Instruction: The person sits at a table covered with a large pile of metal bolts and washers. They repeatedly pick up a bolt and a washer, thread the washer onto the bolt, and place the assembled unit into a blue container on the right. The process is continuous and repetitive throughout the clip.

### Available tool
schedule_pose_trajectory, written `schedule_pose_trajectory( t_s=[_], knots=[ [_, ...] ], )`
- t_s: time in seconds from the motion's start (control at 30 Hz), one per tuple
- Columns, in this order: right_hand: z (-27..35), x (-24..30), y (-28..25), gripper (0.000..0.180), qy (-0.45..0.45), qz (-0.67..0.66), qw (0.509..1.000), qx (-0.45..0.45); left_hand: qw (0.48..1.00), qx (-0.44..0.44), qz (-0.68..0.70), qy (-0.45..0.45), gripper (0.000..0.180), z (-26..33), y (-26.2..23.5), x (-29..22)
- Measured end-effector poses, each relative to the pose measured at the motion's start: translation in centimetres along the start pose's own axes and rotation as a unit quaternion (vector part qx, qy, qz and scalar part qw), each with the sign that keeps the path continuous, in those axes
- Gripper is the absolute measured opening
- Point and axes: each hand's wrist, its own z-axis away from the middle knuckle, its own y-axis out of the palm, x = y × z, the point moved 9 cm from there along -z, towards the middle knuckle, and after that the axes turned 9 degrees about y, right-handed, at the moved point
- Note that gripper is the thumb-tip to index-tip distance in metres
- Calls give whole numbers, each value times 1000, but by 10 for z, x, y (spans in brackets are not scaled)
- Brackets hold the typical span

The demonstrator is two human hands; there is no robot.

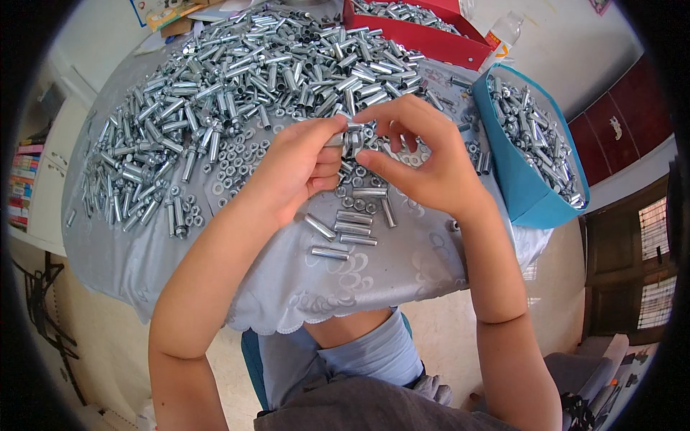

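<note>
My left hand [305, 158] is closed around a shiny metal anchor bolt, whose shaft is mostly hidden by the fingers. At its end, between my two hands, a hex nut [352, 141] shows. My right hand [424, 154] has thumb and forefinger curled around that nut, its other fingers bent and off the table. Below the hands, several loose metal sleeves [353, 217] lie on the grey tablecloth [280, 276]. Loose nuts [241, 161] and flat washers are scattered beside and behind my left hand.
A large heap of metal sleeves and bolts [287, 61] covers the far side of the table. At the right stands a blue fabric bin [521, 183] full of anchor bolts. Behind are a red box [431, 39] of metal parts and a clear plastic bottle [503, 34].
</note>
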Motion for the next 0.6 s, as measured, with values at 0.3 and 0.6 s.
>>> schedule_pose_trajectory(
  t_s=[0.3,0.6],
  knots=[
    [3,-13,1,17,87,58,994,39,999,22,-28,-7,14,1,2,2],
    [1,-4,3,22,-8,71,997,32,1000,5,-21,-15,14,2,2,0]
  ],
)
